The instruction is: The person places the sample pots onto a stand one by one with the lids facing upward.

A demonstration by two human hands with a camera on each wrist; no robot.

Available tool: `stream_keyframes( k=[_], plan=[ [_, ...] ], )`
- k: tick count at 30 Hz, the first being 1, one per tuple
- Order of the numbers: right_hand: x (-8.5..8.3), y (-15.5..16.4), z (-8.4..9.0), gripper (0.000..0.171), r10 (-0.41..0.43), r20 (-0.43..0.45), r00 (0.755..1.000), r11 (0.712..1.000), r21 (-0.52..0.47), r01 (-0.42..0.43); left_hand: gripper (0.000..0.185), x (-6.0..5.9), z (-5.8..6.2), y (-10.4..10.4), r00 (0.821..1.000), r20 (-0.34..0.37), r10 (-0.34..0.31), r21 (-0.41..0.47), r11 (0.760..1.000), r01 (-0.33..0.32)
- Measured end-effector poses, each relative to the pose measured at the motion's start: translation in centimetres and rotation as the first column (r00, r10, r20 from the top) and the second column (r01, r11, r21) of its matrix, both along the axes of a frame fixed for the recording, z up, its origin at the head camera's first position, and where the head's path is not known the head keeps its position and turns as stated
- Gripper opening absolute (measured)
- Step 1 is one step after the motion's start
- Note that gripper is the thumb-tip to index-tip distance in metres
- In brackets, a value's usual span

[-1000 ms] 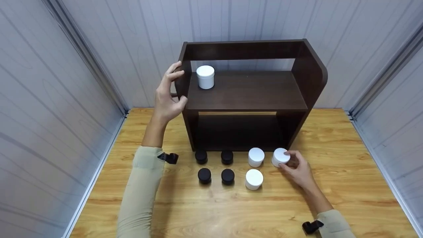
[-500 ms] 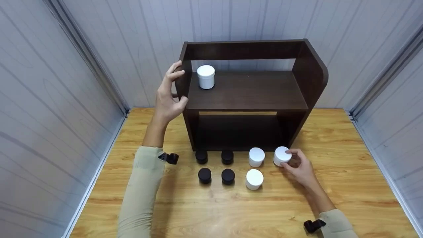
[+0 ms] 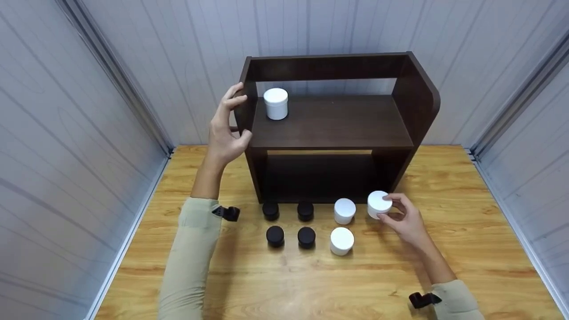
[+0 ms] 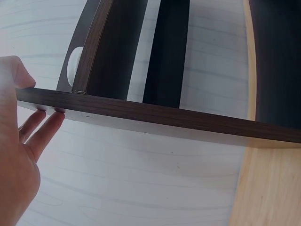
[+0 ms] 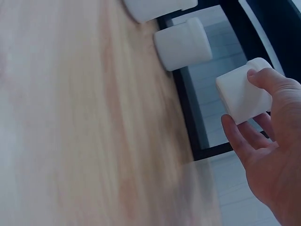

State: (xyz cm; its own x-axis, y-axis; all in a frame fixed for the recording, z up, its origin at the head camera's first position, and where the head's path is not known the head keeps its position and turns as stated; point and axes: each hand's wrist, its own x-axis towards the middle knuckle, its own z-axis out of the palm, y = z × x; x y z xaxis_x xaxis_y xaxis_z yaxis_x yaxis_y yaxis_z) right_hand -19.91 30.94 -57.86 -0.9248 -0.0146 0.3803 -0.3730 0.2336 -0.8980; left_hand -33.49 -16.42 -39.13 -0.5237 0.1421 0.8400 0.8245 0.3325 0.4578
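A dark wooden shelf [image 3: 333, 124] fills the centre of the head view, one white jar [image 3: 276, 103] standing at the upper left of its top board. In front of it on the wooden table [image 3: 466, 231] sit four black jars [image 3: 289, 224] and two white jars [image 3: 343, 226]. The lower compartment is too dark to read. My left hand [image 3: 226, 129] rests with relaxed fingers against the shelf's left side panel. My right hand [image 3: 402, 218] pinches a white jar in my fingers [image 3: 378, 204], right of centre, just in front of the shelf's right foot.
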Motion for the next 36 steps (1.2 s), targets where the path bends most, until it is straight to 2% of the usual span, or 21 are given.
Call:
stream_keyframes(
  k=[6,18,26,36],
  plan=[
    [0.3,-0.2,1.1,0.047,0.011,0.016,1.000,1.000,0.002,-0.011,0.071,0.0,0.0,-0.1,1.000,0.000,0.011,-0.003,1.000,-0.011],
    [0.5,-0.8,3.0,0.048,0.023,-0.013,1.000,1.000,-0.006,-0.023,0.069,-0.2,0.1,0.0,1.000,-0.001,0.015,-0.002,1.000,-0.015],
    [0.6,-1.7,4.6,0.048,0.031,0.001,1.000,0.999,0.020,-0.031,0.070,0.1,0.0,0.0,1.000,0.011,0.026,0.001,1.000,-0.026],
    [0.4,-3.0,6.5,0.048,0.079,-0.059,0.995,0.996,0.044,-0.077,0.070,0.2,0.2,0.1,0.999,0.014,0.031,0.000,1.000,-0.031]
  ],
)
